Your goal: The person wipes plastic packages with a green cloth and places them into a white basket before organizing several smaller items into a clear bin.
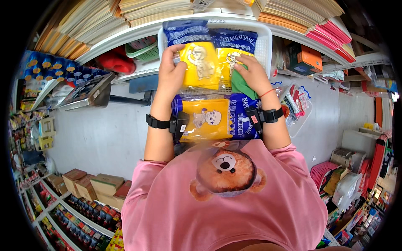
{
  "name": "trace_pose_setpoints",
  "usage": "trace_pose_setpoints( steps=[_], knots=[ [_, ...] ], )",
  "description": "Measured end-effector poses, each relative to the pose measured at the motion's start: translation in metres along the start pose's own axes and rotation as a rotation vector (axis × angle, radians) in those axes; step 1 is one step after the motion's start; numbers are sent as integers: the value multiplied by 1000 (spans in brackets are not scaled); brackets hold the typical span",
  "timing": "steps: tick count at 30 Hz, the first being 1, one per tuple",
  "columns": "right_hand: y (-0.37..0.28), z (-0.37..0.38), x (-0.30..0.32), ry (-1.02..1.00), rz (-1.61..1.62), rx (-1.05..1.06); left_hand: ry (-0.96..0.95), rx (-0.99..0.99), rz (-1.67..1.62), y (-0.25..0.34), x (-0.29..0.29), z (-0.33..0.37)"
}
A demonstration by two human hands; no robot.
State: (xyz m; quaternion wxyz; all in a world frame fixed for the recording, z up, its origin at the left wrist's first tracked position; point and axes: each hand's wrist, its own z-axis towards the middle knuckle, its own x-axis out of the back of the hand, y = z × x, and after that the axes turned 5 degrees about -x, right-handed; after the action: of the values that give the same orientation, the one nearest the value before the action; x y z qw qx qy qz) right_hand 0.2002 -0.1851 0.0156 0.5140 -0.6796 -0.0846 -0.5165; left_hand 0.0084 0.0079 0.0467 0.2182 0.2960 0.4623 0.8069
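Note:
My left hand (172, 72) is closed on the left edge of a yellow and blue glove packet (202, 69), its thumb over the front. That packet has a cartoon figure in a cap and a slightly blurred blue top. A second similar packet (236, 38) is beside it on the right. The bent fingers of my right hand (255, 76) grip its yellow front. Green material (240, 83) lies under that hand; I cannot tell what it is. Closer to me, a larger yellow and blue packet (209, 119) lies crosswise below both wrists.
A white plastic basket (264, 44) surrounds the two upper packets at the shelf edge. Stacked paper goods (155, 12) line the shelf above. A metal scale (86, 93) stands left, a clear bin (298, 104) right. Cardboard boxes (106, 184) sit at lower left.

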Motion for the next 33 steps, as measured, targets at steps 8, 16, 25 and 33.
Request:
trace_pose_setpoints(
  steps=[8, 16, 25, 33],
  knots=[
    [14, 2, 7, 157, 285, -91, -386, -135, 165, 0, -35, -7],
    [4, -4, 8, 206, -286, 72, -630, -15, 571, -9, -44, -16],
    [5, 2, -13, -198, -365, -136, -714, 16, 690, -18, -42, -19],
    [30, -9, 14, 84, -111, 26, -634, 10, 249, 7, -6, -14]
  ],
)
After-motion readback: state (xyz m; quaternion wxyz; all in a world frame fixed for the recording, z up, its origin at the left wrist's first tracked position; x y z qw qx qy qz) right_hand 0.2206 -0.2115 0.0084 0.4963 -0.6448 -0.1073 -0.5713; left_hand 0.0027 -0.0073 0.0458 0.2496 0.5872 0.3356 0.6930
